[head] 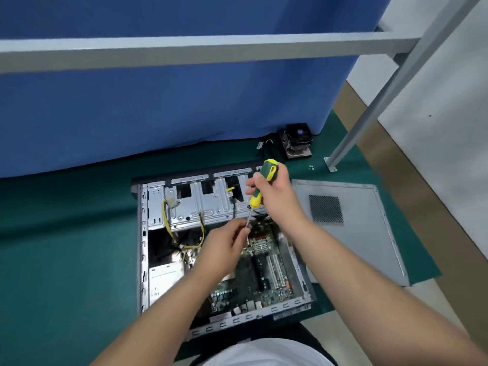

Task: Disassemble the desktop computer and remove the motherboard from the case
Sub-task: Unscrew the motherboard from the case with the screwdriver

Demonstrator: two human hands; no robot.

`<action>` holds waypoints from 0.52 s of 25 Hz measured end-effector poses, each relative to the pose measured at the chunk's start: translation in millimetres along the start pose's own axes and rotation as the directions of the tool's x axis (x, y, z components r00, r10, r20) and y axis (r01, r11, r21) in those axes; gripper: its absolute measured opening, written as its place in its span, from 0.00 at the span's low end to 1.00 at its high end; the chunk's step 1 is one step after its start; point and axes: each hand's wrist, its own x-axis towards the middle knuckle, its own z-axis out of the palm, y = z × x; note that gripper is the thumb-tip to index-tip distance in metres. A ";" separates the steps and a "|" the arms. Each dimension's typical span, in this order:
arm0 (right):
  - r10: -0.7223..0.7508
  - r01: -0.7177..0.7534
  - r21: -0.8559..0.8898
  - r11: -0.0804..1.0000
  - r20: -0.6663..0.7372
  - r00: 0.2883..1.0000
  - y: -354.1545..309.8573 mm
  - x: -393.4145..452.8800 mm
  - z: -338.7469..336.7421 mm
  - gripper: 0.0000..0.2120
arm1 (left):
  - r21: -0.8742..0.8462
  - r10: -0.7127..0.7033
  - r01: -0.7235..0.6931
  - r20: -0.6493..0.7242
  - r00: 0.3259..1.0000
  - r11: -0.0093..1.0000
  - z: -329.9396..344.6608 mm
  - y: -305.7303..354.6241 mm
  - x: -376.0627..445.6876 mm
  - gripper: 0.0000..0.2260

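The open desktop case lies on its side on a green mat. Inside it the green motherboard fills the right half. My right hand grips the yellow and green handle of a screwdriver, held nearly upright over the board's far end. My left hand pinches the metal shaft near its tip, just above the board. The tip and the screw under it are hidden by my fingers. Yellow cables run from the drive cage down to the power supply.
The removed side panel lies flat to the right of the case. A CPU cooler with fan stands behind the case by the blue curtain. A few small screws lie near a grey frame leg.
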 end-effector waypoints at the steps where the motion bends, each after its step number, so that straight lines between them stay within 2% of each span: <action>1: -0.002 -0.003 -0.168 0.986 -0.026 1.000 5.9 -6.8 2.0 0.09 | 0.080 0.027 -0.028 0.012 1.000 0.996 -7.3 -7.8 -4.0 0.06; 2: 0.000 -0.015 -0.283 0.959 -0.052 0.999 10.8 -13.3 3.7 0.11 | 0.188 0.066 -0.066 0.007 0.998 0.980 -13.2 -16.9 -7.9 0.08; 4: -0.003 -0.021 -0.318 0.948 -0.074 0.997 18.7 -24.5 6.8 0.13 | 0.439 0.147 -0.104 -0.064 0.987 0.893 -24.7 -37.1 -14.3 0.11; 6: -0.025 0.001 -0.307 0.952 -0.074 0.997 26.4 -34.6 8.0 0.12 | 0.583 0.145 0.010 -0.219 0.965 0.813 -33.5 -54.9 -19.6 0.13; 8: -0.045 0.020 -0.306 0.952 -0.078 0.996 34.9 -43.0 8.1 0.13 | 0.687 0.040 0.175 -0.285 0.958 0.706 -39.1 -65.5 -19.6 0.19; 10: -0.076 0.044 -0.334 0.942 -0.083 0.994 42.7 -49.6 5.9 0.12 | 0.748 -0.040 0.236 -0.271 0.962 0.620 -35.6 -67.4 -17.7 0.22; 13: -0.122 0.080 -0.359 0.930 -0.095 0.988 50.1 -58.3 5.9 0.11 | 0.787 0.014 0.209 -0.266 0.964 0.580 -37.6 -65.5 -14.9 0.11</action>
